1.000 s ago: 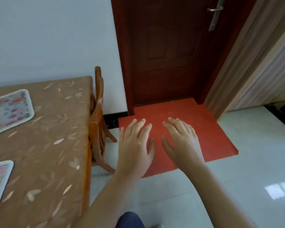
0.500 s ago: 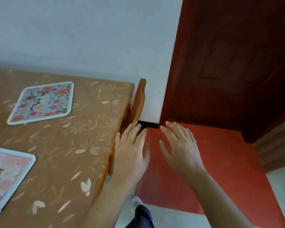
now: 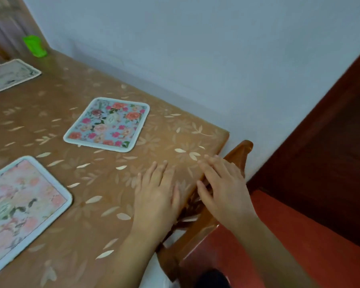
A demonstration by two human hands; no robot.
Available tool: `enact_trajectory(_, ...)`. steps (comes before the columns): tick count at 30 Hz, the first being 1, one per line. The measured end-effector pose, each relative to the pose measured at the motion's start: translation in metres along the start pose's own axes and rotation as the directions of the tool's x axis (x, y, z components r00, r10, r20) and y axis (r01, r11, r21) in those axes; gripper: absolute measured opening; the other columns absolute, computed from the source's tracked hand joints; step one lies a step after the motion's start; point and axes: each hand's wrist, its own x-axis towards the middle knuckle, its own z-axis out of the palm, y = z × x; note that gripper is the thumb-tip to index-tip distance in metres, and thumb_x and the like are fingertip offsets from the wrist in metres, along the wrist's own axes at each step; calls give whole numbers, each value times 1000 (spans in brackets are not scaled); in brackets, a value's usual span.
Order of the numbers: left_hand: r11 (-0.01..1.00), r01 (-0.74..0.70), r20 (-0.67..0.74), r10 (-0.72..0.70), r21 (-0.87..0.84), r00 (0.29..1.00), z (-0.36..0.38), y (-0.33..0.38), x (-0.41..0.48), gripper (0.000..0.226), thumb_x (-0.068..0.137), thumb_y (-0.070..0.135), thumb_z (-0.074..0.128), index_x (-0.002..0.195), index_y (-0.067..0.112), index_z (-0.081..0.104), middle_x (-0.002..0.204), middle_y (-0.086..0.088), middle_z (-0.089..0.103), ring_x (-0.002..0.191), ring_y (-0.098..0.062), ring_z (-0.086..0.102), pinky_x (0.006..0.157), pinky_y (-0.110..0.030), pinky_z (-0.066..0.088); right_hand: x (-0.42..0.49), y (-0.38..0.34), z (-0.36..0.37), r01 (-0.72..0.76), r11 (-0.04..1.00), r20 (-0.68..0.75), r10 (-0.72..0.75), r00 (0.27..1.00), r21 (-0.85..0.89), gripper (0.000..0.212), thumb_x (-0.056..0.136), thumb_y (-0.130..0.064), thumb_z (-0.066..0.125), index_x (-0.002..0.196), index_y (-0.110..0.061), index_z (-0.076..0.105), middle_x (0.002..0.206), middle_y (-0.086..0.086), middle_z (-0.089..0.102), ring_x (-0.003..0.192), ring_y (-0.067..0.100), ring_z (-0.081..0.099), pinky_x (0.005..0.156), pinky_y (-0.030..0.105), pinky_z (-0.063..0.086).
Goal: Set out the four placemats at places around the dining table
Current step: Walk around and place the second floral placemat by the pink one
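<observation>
Left hand [image 3: 157, 196] and right hand [image 3: 222, 188] are empty, fingers straight. A rounded floral placemat [image 3: 107, 124] lies apart, leftward, on the leaf-print tablecloth [image 3: 175, 132].

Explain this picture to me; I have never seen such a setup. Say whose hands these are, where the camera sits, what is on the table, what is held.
No machine here: a person wears a wide-angle camera on the head, looking down at their own hands. The left hand and right hand are flat, fingers straight, holding nothing; the left is over the table, the right over its edge and a wooden chair. On the table lie a rose placemat, a pale placemat nearer, and a far placemat near a green object.
</observation>
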Motion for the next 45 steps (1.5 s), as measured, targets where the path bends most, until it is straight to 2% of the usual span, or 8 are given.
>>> enact_trajectory(5,976,205,-96,-198,74,976,12,-23,30,37,74,5,69,110,4,62,119,-18,61,116,-37,51,94,-61,38,63,17,26,161,984,71,-167,983,81,37,81,-18,62,117,-10,57,122,13,59,118,31,50,99,53,40)
enact_trajectory(10,911,399,-170,-379,106,910,31,-30,65,39,74,3,67,112,3,61,120,-20,59,117,-37,49,92,-62,39,128,41,50,321,934,171,-346,923,158,36,82,-20,60,117,-11,56,123,12,58,118,31,49,98,54,41)
enact_trajectory(16,841,515,-230,-475,167,849,68,-47,108,40,71,1,68,111,1,60,116,-22,61,114,-40,51,90,-61,41,197,79,85,454,873,166,-481,861,176,38,74,-16,70,111,-7,61,114,15,63,108,33,57,92,54,45)
enact_trajectory(21,771,601,-238,-555,213,797,94,-67,122,40,72,4,70,111,2,60,117,-20,61,114,-39,52,92,-62,38,232,84,124,510,835,262,-549,793,205,39,79,-19,63,116,-10,57,119,12,60,113,31,53,98,54,40)
enact_trajectory(27,779,605,-231,-566,165,791,119,-100,140,40,69,0,73,107,-1,62,113,-23,63,109,-42,55,89,-63,37,255,69,172,580,787,292,-617,731,211,38,73,-18,69,109,-11,60,112,9,64,106,29,58,91,50,45)
enact_trajectory(35,762,621,-220,-584,183,782,148,-147,153,40,67,1,75,105,-1,63,112,-24,63,107,-44,56,86,-64,43,282,52,241,598,756,385,-652,653,264,35,79,-19,61,113,-11,57,117,10,60,112,30,52,98,49,38)
enact_trajectory(42,747,649,-177,-626,142,759,165,-177,163,36,77,5,65,113,3,59,123,-20,57,117,-38,49,96,-61,36,299,37,279,641,717,397,-691,604,272,33,81,-19,57,113,-10,56,117,9,59,116,29,49,99,48,37)
enact_trajectory(45,758,642,-159,-624,117,765,169,-188,166,38,77,5,66,114,3,59,123,-20,57,118,-38,48,95,-59,37,305,32,292,671,685,385,-723,574,284,35,80,-19,60,114,-10,56,116,11,59,116,29,50,98,47,38)
